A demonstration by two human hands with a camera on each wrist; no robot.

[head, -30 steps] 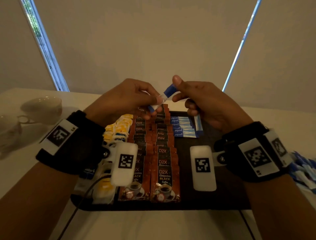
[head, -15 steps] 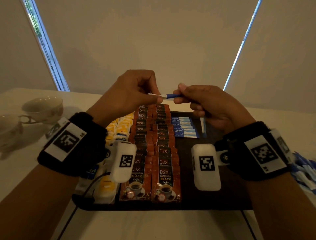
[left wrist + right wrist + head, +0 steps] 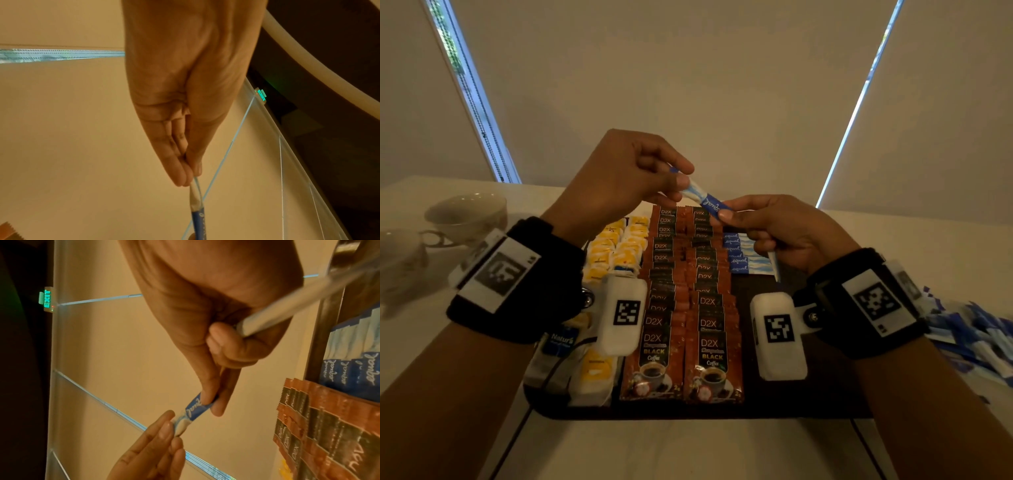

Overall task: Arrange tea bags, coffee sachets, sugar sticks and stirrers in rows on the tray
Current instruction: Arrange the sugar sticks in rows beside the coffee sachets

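Both hands hold one blue-and-white sugar stick (image 3: 705, 200) in the air above the far end of the dark tray (image 3: 784, 401). My left hand (image 3: 681, 181) pinches its white end (image 3: 194, 193). My right hand (image 3: 724, 214) pinches its blue end (image 3: 195, 408) and also keeps a second stick (image 3: 774, 265) (image 3: 287, 308) tucked under its curled fingers. On the tray lie yellow tea bags (image 3: 619, 246) at the left, two rows of brown coffee sachets (image 3: 688, 291) in the middle, and a short row of blue sugar sticks (image 3: 743, 253) at the far right.
Two cups (image 3: 465, 214) stand on the table at the left. A loose heap of blue sugar sticks (image 3: 976, 339) lies on the table to the right of the tray. The near right part of the tray is bare.
The stick was level between the hands half a second ago; now my left hand has risen and my right has dropped, so it slopes down to the right.
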